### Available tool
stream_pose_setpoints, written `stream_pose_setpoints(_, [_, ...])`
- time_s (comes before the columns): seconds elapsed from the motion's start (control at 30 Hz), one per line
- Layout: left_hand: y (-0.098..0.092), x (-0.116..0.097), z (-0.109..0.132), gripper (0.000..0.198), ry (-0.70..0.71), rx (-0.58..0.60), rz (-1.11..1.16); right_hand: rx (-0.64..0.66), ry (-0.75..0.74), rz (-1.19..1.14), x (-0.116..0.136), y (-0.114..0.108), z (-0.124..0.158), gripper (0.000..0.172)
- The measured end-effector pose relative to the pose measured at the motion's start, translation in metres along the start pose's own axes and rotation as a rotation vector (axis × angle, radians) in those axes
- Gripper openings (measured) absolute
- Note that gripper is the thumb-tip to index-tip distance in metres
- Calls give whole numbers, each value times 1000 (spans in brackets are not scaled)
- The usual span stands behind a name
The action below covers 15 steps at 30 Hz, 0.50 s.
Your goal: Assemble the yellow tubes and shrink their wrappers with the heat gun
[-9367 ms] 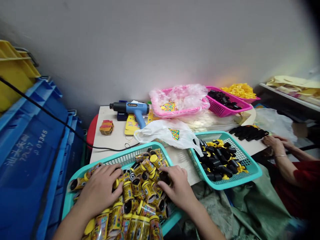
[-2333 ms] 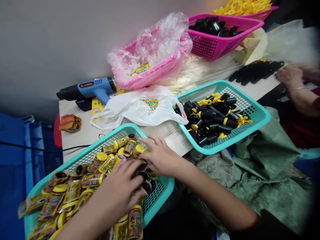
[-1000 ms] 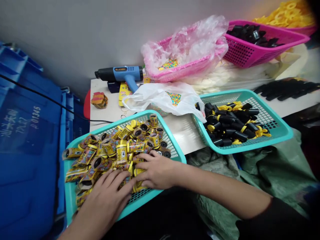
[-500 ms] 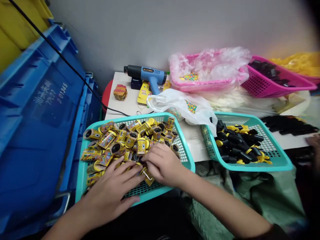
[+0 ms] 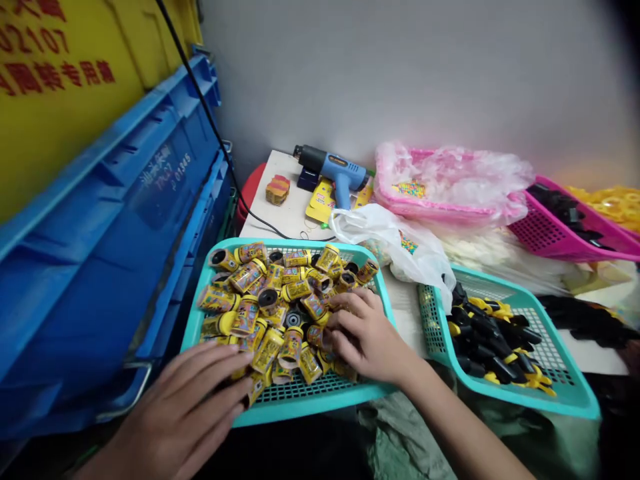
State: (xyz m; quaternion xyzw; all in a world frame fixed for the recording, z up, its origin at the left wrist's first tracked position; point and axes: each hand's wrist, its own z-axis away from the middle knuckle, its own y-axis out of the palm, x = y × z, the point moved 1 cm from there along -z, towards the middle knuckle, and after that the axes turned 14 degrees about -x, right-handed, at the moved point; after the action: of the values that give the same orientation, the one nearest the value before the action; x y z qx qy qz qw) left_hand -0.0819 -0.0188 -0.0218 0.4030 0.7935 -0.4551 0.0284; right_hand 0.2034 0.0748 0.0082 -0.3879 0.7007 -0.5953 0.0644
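A turquoise basket (image 5: 320,401) holds several small yellow labelled bottles (image 5: 269,349), jumbled together, some showing dark round ends. My left hand (image 5: 193,400) lies over the basket's near left corner, its fingers stretched out across the bottles there and nothing visibly gripped. On the right side of the same pile, my right hand (image 5: 367,337) rests with fingers bent and apart, fingertips against the bottles. Whatever is beneath its palm is hidden.
A second turquoise basket (image 5: 590,407) with black and yellow parts stands to the right. Behind are a blue heat gun (image 5: 345,175), a white plastic bag (image 5: 373,223) and pink baskets (image 5: 445,215). Blue crates (image 5: 75,287) line the left; a black cable (image 5: 200,93) crosses there.
My hands have moved apart: the left toward the basket's near left corner, the right toward its right side. The bottles between them are uncovered. The view has shifted left.
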Motion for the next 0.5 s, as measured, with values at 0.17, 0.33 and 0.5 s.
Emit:
stream_pose_setpoints(0.17, [-3, 17, 27, 66, -156, 52, -293, 82, -255, -156, 45, 36, -18, 23])
stream_pose_setpoints(0.33, [13, 21, 31, 62, -95, 101, -370, 268, -481, -38, 43, 61, -17, 29])
stream_pose_setpoints(0.5, [13, 19, 23, 54, -115, 31, -330, 247, -307, 4, 10, 31, 2, 23])
